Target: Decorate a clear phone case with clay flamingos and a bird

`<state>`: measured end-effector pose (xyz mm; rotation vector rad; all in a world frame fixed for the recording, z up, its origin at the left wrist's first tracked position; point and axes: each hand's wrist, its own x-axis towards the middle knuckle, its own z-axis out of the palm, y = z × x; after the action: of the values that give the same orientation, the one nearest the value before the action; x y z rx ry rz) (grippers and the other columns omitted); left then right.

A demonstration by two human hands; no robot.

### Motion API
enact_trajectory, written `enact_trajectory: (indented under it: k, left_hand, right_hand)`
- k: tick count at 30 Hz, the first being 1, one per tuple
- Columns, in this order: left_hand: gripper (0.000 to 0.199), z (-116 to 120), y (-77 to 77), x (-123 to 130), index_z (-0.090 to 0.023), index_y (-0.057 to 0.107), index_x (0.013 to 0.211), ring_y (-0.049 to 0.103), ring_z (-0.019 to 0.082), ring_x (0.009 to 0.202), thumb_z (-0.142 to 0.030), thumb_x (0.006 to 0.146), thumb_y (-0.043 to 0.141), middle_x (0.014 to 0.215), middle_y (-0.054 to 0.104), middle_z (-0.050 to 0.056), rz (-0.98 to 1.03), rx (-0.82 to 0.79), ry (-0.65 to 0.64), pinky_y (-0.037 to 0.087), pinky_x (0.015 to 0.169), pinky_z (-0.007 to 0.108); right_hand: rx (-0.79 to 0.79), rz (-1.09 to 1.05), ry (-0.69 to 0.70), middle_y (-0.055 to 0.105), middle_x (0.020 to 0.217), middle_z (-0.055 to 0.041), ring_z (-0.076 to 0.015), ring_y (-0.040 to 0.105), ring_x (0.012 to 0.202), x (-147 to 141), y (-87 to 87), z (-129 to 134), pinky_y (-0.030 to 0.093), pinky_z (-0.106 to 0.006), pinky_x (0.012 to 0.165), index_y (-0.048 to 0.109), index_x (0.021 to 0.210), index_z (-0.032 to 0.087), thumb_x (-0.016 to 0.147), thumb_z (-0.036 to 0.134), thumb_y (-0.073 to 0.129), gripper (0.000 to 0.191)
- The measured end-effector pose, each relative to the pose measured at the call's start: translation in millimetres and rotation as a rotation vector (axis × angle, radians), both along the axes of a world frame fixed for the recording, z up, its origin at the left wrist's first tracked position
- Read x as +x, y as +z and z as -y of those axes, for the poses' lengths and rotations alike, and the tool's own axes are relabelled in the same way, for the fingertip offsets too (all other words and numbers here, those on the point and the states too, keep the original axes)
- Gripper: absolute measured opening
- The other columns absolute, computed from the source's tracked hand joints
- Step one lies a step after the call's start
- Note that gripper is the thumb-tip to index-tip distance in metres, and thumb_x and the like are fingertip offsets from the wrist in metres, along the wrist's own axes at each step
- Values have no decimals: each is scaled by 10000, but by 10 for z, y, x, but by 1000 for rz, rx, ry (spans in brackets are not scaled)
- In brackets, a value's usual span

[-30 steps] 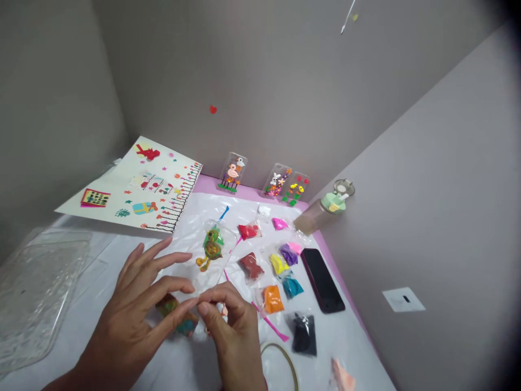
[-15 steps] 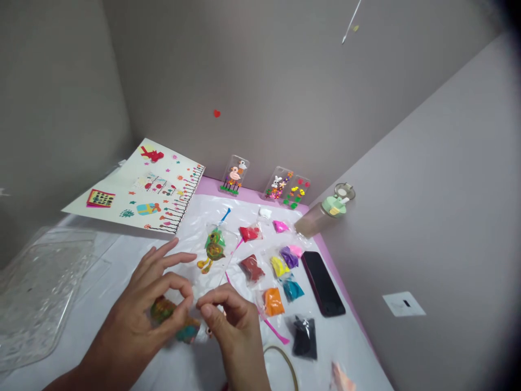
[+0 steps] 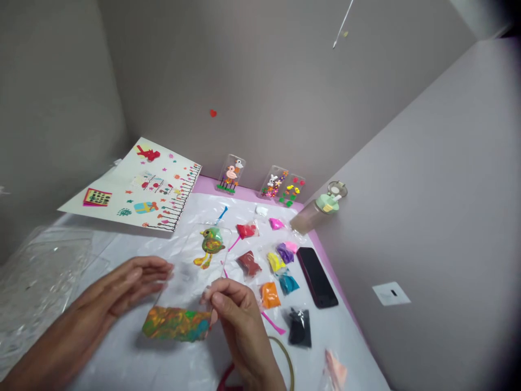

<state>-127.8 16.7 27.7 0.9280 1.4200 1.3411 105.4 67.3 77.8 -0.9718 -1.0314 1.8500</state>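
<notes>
Clock centred on the clear case (image 3: 185, 285), 12 pointing to the far wall. Painted board (image 3: 134, 190) at 11, three decorated cases (image 3: 272, 183) around 1, bottle (image 3: 307, 217) at 2, bagged clay packets (image 3: 275, 263) and phone (image 3: 317, 277) at 3, ring (image 3: 288, 355) at 4, clear plastic pile (image 3: 44, 293) at 9. Right hand (image 3: 238, 320) blocks the case's lower right edge, partly hiding a pinkish piece. Half a second ago left hand (image 3: 134, 282) covered the clay band (image 3: 175, 325); now it's off at 9, fingers loosely extended, contact unclear. Right thumb and index pinch at 4; can't tell on what. Case lies between both hands, over white sheeting (image 3: 134, 361). Band mottled green, orange, teal; bird (image 3: 212, 245) toward 12, green-brown, yellow legs.
</notes>
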Motion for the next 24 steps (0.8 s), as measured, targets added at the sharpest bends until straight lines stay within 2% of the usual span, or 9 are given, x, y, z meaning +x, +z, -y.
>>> enact_trajectory:
  k: [3,6,8,10,12,17,20,24]
  left_hand:
    - [328,5,-9,230,-328,847,1091,750,332,1253,-572,943,684,1239,850,2,415,-214,-90,662,991,356]
    - [321,-30,47,380,-321,857,1084,767,353,1214,-562,923,717,1230,854,23,571,-217,-108,687,965,399]
    - [312,-53,91,414,-313,855,1091,762,352,1224,-544,931,719,1227,855,29,600,-218,-96,691,957,396]
    - [304,-69,112,396,-307,857,1080,757,361,1233,-535,930,721,1238,852,28,606,-223,-56,695,955,413]
    - [301,-78,105,349,-309,856,1079,764,370,1217,-530,931,714,1257,845,24,602,-219,-13,694,968,439]
    - [283,-92,62,268,-320,855,1067,799,373,1137,-511,952,682,1200,862,19,574,-204,28,713,939,457]
    - [291,-87,61,294,-318,848,1070,786,384,1166,-530,947,689,1183,866,15,577,-211,23,720,929,481]
    - [308,-70,61,346,-327,844,1067,745,381,1253,-568,931,709,1192,862,15,517,-208,9,715,948,456]
  right_hand:
    - [60,89,21,671,691,2,-153,519,627,-12,0,0,412,-269,641,806,773,214,766,490,860,282]
    - [184,257,61,734,810,-7,-152,578,647,58,31,-49,460,-282,683,827,887,223,885,486,754,273]
    - [327,430,0,755,868,-19,-166,624,704,173,62,-118,481,-292,716,829,926,222,952,445,672,274]
    - [462,603,-113,761,860,-33,-199,660,817,332,85,-193,490,-302,772,808,838,214,960,373,651,254]
    - [522,740,-130,737,809,-28,-202,652,806,503,94,-247,478,-304,758,780,776,212,959,320,648,250]
    - [570,989,40,755,895,-37,-206,675,801,741,64,-211,465,-309,744,805,901,227,946,173,655,166]
    - [659,1145,136,746,901,-39,-205,675,776,729,59,-153,445,-307,719,818,966,240,945,98,652,220]
    - [742,1259,234,712,863,-26,-193,654,761,665,75,-117,414,-292,690,792,928,227,970,65,652,218]
